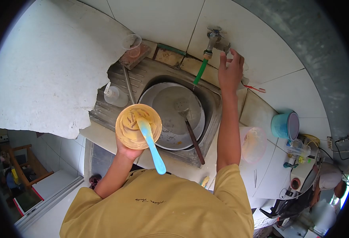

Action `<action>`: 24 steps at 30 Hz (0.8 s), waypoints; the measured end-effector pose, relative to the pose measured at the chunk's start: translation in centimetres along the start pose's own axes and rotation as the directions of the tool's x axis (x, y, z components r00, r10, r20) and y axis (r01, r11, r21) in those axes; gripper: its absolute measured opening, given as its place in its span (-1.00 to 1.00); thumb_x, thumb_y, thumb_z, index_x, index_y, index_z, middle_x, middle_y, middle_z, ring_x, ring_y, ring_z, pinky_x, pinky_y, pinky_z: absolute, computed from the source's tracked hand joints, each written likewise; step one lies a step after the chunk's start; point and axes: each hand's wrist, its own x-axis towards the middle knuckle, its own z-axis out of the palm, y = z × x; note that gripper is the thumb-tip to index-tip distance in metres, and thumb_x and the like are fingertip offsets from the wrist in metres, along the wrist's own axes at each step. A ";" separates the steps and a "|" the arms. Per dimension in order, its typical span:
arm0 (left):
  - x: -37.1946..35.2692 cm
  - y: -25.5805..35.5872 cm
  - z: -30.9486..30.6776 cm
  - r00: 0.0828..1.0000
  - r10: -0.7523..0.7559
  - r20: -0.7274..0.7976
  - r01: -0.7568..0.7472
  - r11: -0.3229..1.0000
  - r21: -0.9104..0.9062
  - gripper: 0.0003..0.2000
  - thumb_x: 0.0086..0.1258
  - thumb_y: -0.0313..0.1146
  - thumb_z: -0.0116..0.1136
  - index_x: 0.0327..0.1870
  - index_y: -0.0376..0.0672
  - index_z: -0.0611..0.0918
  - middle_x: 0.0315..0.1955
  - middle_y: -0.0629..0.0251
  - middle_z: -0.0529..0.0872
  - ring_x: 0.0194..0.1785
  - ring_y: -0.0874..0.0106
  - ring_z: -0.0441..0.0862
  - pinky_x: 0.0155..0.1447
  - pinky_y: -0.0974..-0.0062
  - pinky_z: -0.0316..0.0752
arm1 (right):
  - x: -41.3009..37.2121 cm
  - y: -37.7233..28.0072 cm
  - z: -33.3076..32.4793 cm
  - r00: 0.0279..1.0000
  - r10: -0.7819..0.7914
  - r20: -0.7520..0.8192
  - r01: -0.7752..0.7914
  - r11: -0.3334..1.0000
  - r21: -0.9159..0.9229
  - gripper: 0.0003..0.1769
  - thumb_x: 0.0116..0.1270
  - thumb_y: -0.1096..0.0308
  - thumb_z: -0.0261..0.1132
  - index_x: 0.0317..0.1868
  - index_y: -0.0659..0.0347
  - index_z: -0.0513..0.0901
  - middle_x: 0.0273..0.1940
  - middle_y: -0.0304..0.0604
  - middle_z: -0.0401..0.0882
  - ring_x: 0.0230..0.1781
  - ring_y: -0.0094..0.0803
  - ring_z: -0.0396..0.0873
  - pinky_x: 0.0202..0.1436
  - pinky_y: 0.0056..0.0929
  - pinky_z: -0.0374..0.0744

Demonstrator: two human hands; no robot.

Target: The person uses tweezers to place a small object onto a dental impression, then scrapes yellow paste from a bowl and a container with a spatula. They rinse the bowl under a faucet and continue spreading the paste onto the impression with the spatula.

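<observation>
My left hand [129, 150] is wrapped around a light-orange bowl [121, 131] whose inside is smeared with a yellowish paste. A blue spatula [153, 152] rests in the bowl, its handle sticking out over the near rim. Up at the wall, my right hand [230, 75] has its fingertips at the handle [226, 48] of a metal tap [213, 41]. From the tap a green hose [200, 72] hangs over a large metal basin [144, 99] in the sink. A slotted turner [193, 137] with a wooden handle leans in the basin's cloudy water.
Left of the basin, a white pump bottle [115, 96] stands on the drainboard [103, 111]. A clear plastic cup [132, 43] sits on a brick at the back. To the right are a pinkish tub [253, 144] and a blue container [281, 125]. Another person [327, 178] is at the far right.
</observation>
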 end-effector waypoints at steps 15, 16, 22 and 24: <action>-3.8 1.4 -2.1 0.997 0.023 0.072 -0.020 0.998 -0.052 -0.50 0.43 0.04 0.00 0.24 -0.10 0.52 0.23 0.16 0.55 0.30 0.13 0.47 0.41 -0.02 0.32 | 4.9 -1.4 1.2 0.975 -0.191 -0.116 0.166 0.966 -0.199 -0.51 0.32 -0.04 0.31 -0.19 0.32 0.65 -0.30 0.02 0.69 -0.35 -0.15 0.69 -0.29 -0.23 0.64; -4.0 1.5 -2.2 0.996 0.060 0.070 -0.057 0.997 -0.045 -0.50 0.43 0.04 0.00 0.24 -0.10 0.52 0.23 0.16 0.55 0.30 0.12 0.46 0.41 -0.02 0.32 | 1.8 0.0 2.1 0.983 0.135 -0.126 -0.106 0.970 0.217 -0.61 0.35 0.07 0.30 -0.19 0.32 0.64 -0.33 -0.05 0.67 -0.37 -0.24 0.67 -0.31 -0.31 0.61; -4.4 2.1 -1.4 0.996 0.092 0.017 -0.092 0.996 -0.008 -0.52 0.45 -0.01 -0.05 0.23 -0.13 0.52 0.20 0.16 0.57 0.27 0.15 0.49 0.37 0.02 0.36 | -17.8 7.4 10.7 0.296 0.585 0.755 -0.940 0.038 0.339 -0.88 0.38 0.54 0.20 -0.11 0.34 0.58 -0.32 -0.14 0.59 -0.48 -0.46 0.52 -0.38 -0.56 0.51; -4.3 2.2 -1.5 0.995 0.092 0.038 -0.093 0.996 0.010 -0.52 0.45 -0.02 -0.05 0.24 -0.13 0.52 0.20 0.16 0.57 0.27 0.15 0.49 0.38 0.02 0.36 | -17.1 7.9 10.7 0.233 0.572 0.786 -0.927 -0.114 0.357 -0.88 0.39 0.54 0.21 -0.10 0.35 0.59 -0.31 -0.14 0.59 -0.46 -0.46 0.54 -0.37 -0.58 0.53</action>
